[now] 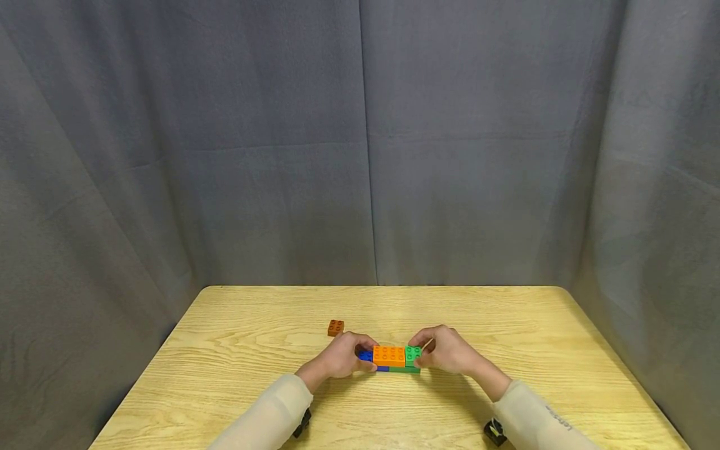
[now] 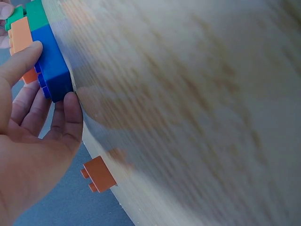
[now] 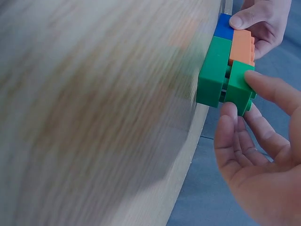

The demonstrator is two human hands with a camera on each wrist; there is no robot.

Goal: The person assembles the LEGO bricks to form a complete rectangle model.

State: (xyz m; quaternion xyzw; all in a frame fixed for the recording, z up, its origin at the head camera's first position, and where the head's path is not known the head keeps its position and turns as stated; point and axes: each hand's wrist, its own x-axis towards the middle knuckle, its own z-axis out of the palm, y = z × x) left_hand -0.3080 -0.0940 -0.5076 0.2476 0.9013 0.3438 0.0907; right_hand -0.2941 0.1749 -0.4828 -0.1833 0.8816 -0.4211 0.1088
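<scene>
Evidently both forearms are reaching in from the near side of the pale, wood-grained table [image 1: 253, 325], converging over a low, two-layer plastic assembly near its middle. The left hand [image 1: 344, 356] is grasping the smooth blue rectangular plastic brick [image 2: 52, 66], its thumb lying along the near side while the other fingers are bending around the outer end and far side. The right hand [image 1: 448, 351] is pinching the small square green plastic brick [image 3: 239, 81], thumb pressing its near face, fingertips curling in from the opposite side.

That small green brick is sitting above the long green plastic brick [image 3: 214, 73], round studs showing in a narrow gap between them. Below, the long green and blue bricks are meeting end to end, and the bright orange rectangular plastic brick [image 1: 389, 356], studded in two rows, is spanning their joint. A brownish-orange square plastic brick [image 1: 335, 327] is lying apart, beyond the left hand, with four studs facing up.

Cream sleeves [image 1: 264, 412] are covering the forearms, wrists bare, and matte grey cloth curtains [image 1: 281, 156] are hanging in soft folds behind the table's rounded far corners.
</scene>
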